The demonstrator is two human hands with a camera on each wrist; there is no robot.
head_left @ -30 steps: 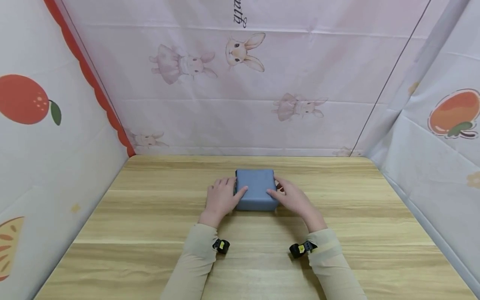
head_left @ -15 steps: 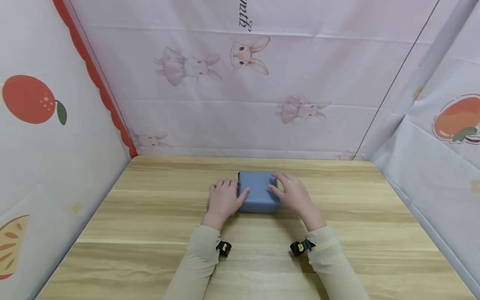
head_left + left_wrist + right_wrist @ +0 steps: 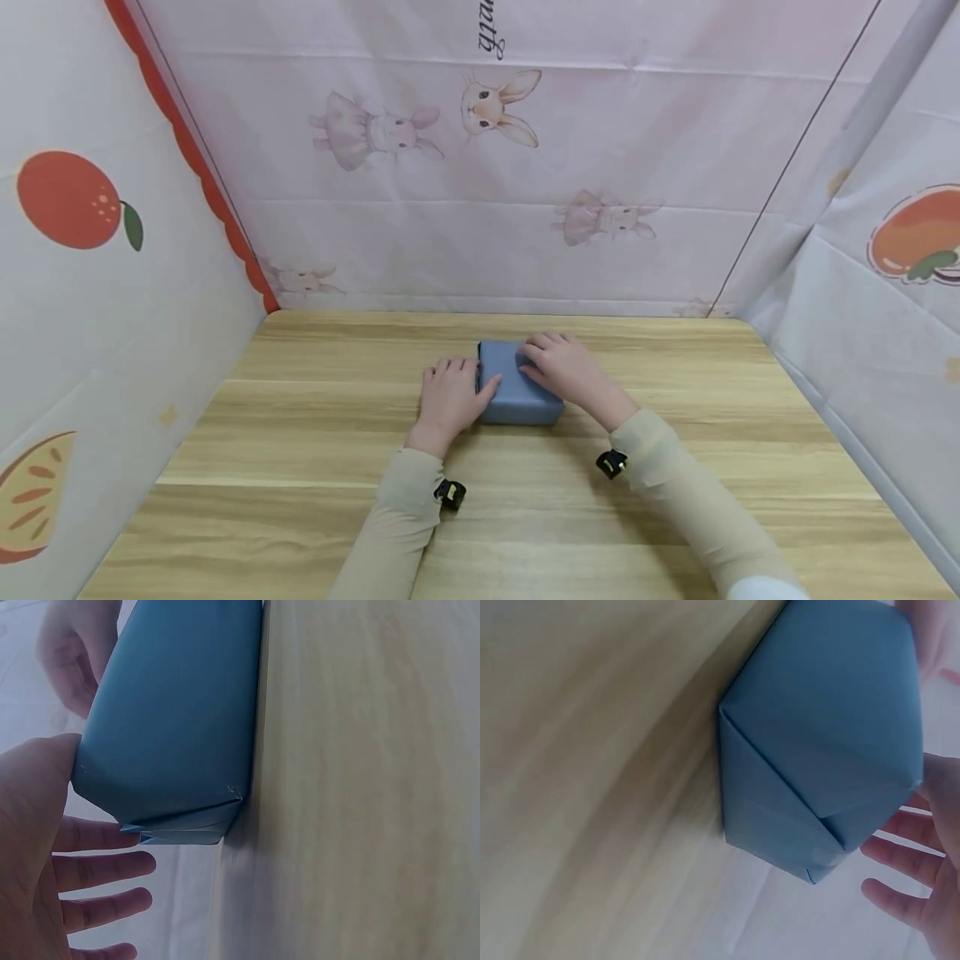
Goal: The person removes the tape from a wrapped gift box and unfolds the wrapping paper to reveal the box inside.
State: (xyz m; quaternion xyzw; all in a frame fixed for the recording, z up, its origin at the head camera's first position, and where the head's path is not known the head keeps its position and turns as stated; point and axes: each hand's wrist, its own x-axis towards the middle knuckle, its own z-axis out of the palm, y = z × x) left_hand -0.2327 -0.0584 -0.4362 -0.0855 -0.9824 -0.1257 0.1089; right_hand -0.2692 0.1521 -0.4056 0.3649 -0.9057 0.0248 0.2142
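Note:
A box wrapped in blue paper [image 3: 517, 404] lies on the wooden table between both hands. My left hand [image 3: 450, 396] lies along its left side, thumb on the top edge. In the left wrist view those fingers [image 3: 112, 870] are straight and spread, the nearest one at the box's folded left end [image 3: 191, 825]. My right hand [image 3: 566, 367] reaches over the right part of the top, fingertips on or close above the paper. The right wrist view shows its fingers [image 3: 904, 859] extended beside the box, whose right end has a slanting paper fold [image 3: 772, 795].
The wooden table [image 3: 300, 500] carries the box near its back edge. A pink sheet with rabbit prints [image 3: 450, 250] hangs behind it. White fruit-printed sheets stand on the left [image 3: 150, 333] and right [image 3: 862, 333].
My right hand has moved from the box's right side up and left onto its top, covering part of it. The left hand stays at the left side. The box has hardly moved.

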